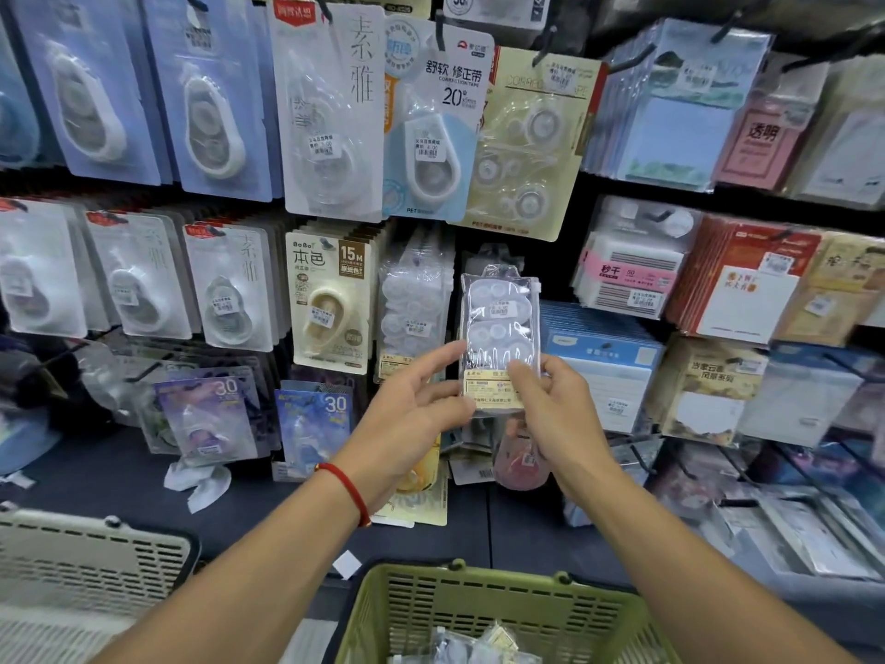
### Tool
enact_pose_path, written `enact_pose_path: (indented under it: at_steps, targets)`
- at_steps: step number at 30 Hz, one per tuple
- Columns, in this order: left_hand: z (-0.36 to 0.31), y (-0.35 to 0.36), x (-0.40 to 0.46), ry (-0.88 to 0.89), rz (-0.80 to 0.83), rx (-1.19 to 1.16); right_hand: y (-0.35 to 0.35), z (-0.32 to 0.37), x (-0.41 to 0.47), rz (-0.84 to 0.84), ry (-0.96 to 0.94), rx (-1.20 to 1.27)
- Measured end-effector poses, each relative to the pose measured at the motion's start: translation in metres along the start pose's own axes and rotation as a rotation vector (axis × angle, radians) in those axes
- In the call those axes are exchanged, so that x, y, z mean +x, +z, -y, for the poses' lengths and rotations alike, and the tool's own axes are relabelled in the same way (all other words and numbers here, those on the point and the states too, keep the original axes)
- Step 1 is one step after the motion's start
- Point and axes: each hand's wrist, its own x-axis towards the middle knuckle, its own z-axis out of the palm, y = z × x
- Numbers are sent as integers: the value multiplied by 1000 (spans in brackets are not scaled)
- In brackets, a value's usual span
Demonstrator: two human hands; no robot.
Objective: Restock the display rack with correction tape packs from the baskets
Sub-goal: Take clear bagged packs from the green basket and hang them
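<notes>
I have a clear pack of correction tape (pixel 500 337) held upright in front of the display rack (pixel 527 261), just right of centre in my view. My right hand (pixel 558 414) pinches its lower edge, thumb across the front over the yellow label. My left hand (pixel 412 404), a red cord on its wrist, is beside the pack at its 9 o'clock with fingers fairly straight, fingertips touching the left edge. The two hands are close together, both on the one pack. At 9 o'clock from the pack, a hook carries a stack of similar clear packs (pixel 414 304); further left hangs a cream card marked 15M (pixel 330 299). Directly below me, at 6 o'clock, the green basket (pixel 479 611) holds a few more packs. A grey basket (pixel 91 563) sits at 8 o'clock on the dark worktop (pixel 119 476).
</notes>
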Motion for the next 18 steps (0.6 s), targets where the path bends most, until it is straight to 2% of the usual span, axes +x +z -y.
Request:
enact_pose_path:
  at_steps: [2,5,9,13,15,18]
  targets:
    - [2,-1,6,3,-40,88,-2,-1,6,35,-11,-234]
    - [8,-8,11,27,-120,404,-8,-10,14,74,-7,-681]
    - [30,-7,5,0,-39,702,-17,-28,5,193,23,-882]
    - [70,11,-24,-54,73,802,-24,-77,-14,505,59,-1098]
    - [105,19,-47,-145,162,846,-28,-118,-31,653,129,-1146]
    - [168,21,-87,-336,241,891,-32,-192,-69,788,260,-1188]
